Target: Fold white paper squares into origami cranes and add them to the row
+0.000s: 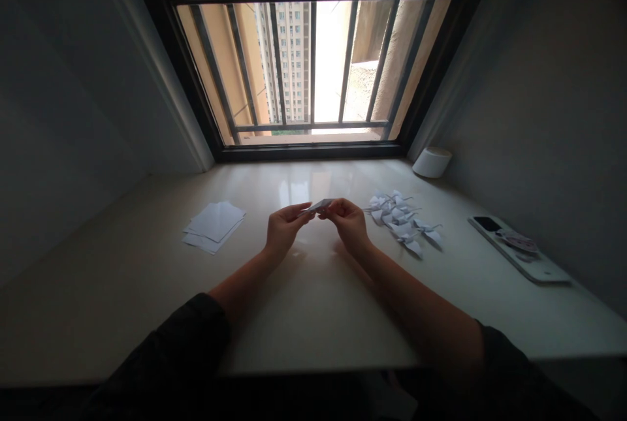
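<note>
A small piece of folded white paper [321, 205] is held up between my two hands, above the middle of the sill. My left hand [285, 228] pinches its left end between thumb and fingers. At its right end, my right hand [347, 220] grips it with curled fingers. Just right of that hand lies a cluster of several folded paper cranes [396, 215] with pointed wings and thin necks. To the left of my left hand, a loose stack of white paper sheets [215, 222] rests flat on the surface. Fine creases in the held paper are too small to make out.
The pale, glossy sill [147, 303] runs up to a barred window [313, 153] in a dark frame. A white cylindrical object [432, 162] stands in the far right corner. Nearer, a phone [519, 251] with a round attachment lies along the right wall.
</note>
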The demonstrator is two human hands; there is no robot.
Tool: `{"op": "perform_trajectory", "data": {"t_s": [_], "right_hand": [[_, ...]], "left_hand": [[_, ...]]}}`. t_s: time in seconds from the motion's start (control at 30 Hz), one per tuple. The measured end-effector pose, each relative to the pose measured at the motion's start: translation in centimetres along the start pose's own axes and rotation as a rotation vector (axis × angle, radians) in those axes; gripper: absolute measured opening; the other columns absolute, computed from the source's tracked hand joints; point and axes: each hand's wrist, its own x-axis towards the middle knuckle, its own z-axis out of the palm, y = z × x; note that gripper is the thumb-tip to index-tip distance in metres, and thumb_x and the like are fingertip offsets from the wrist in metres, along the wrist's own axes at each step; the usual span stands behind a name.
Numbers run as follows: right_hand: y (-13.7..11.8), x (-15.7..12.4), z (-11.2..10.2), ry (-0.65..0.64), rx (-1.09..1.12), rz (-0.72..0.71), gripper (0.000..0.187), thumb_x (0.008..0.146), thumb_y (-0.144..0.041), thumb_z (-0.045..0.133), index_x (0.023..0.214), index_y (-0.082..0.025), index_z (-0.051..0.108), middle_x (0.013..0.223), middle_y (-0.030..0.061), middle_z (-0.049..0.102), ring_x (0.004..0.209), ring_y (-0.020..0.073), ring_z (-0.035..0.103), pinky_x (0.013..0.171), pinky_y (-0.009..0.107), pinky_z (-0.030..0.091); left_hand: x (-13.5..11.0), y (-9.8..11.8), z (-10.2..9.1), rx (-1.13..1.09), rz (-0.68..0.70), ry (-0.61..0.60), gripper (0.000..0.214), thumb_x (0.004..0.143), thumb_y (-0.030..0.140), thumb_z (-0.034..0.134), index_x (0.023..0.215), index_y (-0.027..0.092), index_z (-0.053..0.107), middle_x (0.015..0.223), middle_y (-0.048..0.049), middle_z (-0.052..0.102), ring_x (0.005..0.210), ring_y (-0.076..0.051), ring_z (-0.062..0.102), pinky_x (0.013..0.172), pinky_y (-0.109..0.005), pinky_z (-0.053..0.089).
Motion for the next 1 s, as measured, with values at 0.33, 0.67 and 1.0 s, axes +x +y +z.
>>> {"op": "perform_trajectory", "data": {"t_s": [0.33,0.67,1.0], "right_hand": [[0.9,0.1,-0.1,-0.019,-0.014,-0.034,0.026,0.063,-0.038,0.074,0.063,-0.02,0.054,0.067,-0.0007,0.066,0.062,0.0174,0.065,0.068,0.035,0.054],[1.0,0.1,0.1,0.056,-0.03,-0.04,0.037,0.058,-0.041,0.077,0.062,-0.021,0.046,0.062,-0.0033,0.063,0.058,0.0174,0.066,0.059,0.031,0.053],[1.2,0.1,0.0,0.059,-0.044,-0.038,0.037,0.06,-0.041,0.076,0.06,-0.021,0.044,0.061,-0.0041,0.059,0.058,0.0164,0.065,0.059,0.03,0.052]], "left_hand": [[0.2,-0.3,-0.1,0.003,-0.016,0.02,0.042,0.06,0.034,0.078,0.096,0.015,0.07,0.082,-0.0087,0.073,0.076,-0.019,0.067,0.077,-0.035,0.051],[0.0,-0.2,0.2,0.009,0.002,0.025,0.042,0.06,0.034,0.077,0.096,0.014,0.069,0.082,-0.0092,0.073,0.078,-0.021,0.067,0.078,-0.036,0.05],[0.1,-0.4,-0.2,0.031,0.01,-0.058,0.044,0.063,0.032,0.076,0.102,0.014,0.067,0.085,-0.0089,0.073,0.082,-0.021,0.067,0.083,-0.037,0.05]]}}
